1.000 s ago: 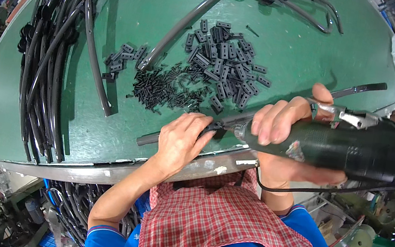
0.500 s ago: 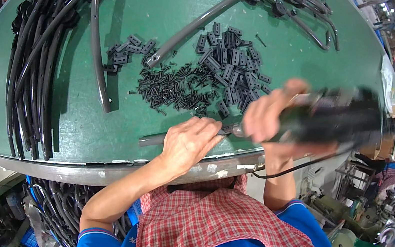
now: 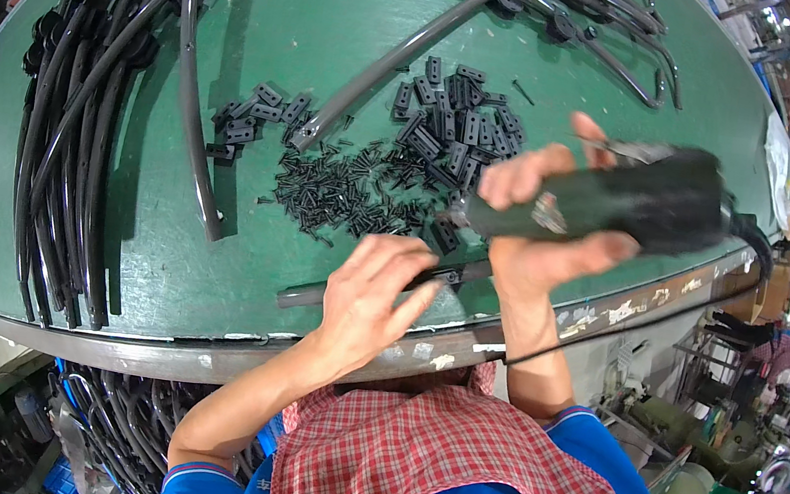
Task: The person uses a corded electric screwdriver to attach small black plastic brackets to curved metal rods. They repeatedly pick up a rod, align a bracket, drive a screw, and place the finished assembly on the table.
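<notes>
Head view. Right hand (image 3: 545, 223): closed around a dark green cylindrical power screwdriver (image 3: 613, 202). Left hand (image 3: 373, 295): fingers pressing a long grey curved plastic strip (image 3: 308, 293), not wrapped around it. Surface: green oval worktable (image 3: 276, 18), metal-edged. Screwdriver above table's near-right edge, long axis roughly level, tip pointing left toward a heap of small black screws (image 3: 342, 189). Black clips (image 3: 458, 124) beyond.

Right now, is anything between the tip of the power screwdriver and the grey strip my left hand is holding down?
Nothing visible. The power screwdriver in the right hand points at the grey strip; the left hand rests beside that spot, with loose black screws behind.
</notes>
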Tool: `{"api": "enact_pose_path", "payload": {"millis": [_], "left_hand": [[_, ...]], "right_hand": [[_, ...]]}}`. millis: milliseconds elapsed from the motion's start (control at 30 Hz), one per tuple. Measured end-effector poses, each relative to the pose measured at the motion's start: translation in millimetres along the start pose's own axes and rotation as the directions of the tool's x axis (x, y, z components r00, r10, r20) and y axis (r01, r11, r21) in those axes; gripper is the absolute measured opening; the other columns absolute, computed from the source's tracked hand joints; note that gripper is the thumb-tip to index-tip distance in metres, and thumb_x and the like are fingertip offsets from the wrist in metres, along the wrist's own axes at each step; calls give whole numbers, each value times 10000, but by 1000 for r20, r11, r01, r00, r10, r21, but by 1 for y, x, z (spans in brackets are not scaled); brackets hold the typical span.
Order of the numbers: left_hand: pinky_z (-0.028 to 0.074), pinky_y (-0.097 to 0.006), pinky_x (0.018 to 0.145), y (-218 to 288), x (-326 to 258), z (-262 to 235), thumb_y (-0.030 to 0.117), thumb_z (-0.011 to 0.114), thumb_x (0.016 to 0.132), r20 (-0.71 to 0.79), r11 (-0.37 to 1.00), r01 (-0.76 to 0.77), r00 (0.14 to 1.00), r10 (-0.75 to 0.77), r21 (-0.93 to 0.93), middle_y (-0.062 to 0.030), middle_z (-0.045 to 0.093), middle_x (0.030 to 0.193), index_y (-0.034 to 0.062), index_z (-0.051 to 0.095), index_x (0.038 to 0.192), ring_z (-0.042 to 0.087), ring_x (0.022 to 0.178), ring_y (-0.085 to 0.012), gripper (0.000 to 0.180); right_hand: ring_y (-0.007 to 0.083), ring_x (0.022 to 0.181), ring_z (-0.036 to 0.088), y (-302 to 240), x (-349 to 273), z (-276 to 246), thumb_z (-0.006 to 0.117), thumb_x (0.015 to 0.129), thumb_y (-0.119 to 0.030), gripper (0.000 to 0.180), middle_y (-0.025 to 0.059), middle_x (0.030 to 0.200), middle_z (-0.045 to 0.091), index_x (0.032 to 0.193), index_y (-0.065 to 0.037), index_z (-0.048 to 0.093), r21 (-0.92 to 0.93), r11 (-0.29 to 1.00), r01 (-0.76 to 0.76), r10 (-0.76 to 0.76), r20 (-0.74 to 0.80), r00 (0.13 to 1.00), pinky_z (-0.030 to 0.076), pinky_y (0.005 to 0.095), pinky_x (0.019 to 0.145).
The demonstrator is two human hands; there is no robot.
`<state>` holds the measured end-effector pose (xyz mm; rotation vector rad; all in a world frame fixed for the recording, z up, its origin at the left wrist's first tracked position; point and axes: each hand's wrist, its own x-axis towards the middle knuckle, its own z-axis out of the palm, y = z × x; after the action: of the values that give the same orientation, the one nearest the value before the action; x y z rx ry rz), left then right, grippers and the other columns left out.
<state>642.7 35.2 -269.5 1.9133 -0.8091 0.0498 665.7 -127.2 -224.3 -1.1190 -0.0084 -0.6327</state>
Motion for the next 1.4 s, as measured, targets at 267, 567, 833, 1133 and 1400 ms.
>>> {"api": "enact_pose_path", "payload": {"millis": [267,567,833,1133,1400], "left_hand": [[492,-327,776,0,2,-3,36,702,776,-23,975,190,981,-194,-113,-98,593,1075,26,675,1058,577,944,-230,284],[482,-366,786,-4,-2,-1,8,686,752,-18,988,114,993,-116,-106,-112,644,964,-7,691,943,593,898,-261,192],[483,-391,803,-7,-5,2,61,691,750,9,993,-108,994,108,48,-113,620,1010,1,651,1033,576,902,-293,292],[484,-389,790,-1,-4,-10,119,710,749,196,996,26,980,-42,86,-130,599,999,3,630,1044,571,925,-305,327],[518,-361,738,-15,-13,-3,102,706,734,146,999,12,989,-6,-37,-119,622,950,-22,654,988,597,857,-278,288]], "right_hand": [[176,583,480,-38,-7,1,468,788,-785,974,41,696,463,1383,-18,389,352,936,-23,-14,101,995,397,340,561],[176,550,482,-42,-12,5,473,776,-794,989,40,675,462,1383,-19,383,254,967,1,-32,116,993,399,344,524],[194,553,515,-42,-14,0,448,645,-900,1153,73,666,509,1379,-20,319,347,933,-93,51,126,991,461,348,535],[206,575,536,-50,-22,9,550,699,-815,1065,66,689,520,1369,-6,374,246,966,-81,23,231,973,432,359,528],[251,580,572,-43,-24,12,707,810,-434,622,140,657,579,1199,-26,445,-46,978,-205,190,602,775,469,399,566]]}}
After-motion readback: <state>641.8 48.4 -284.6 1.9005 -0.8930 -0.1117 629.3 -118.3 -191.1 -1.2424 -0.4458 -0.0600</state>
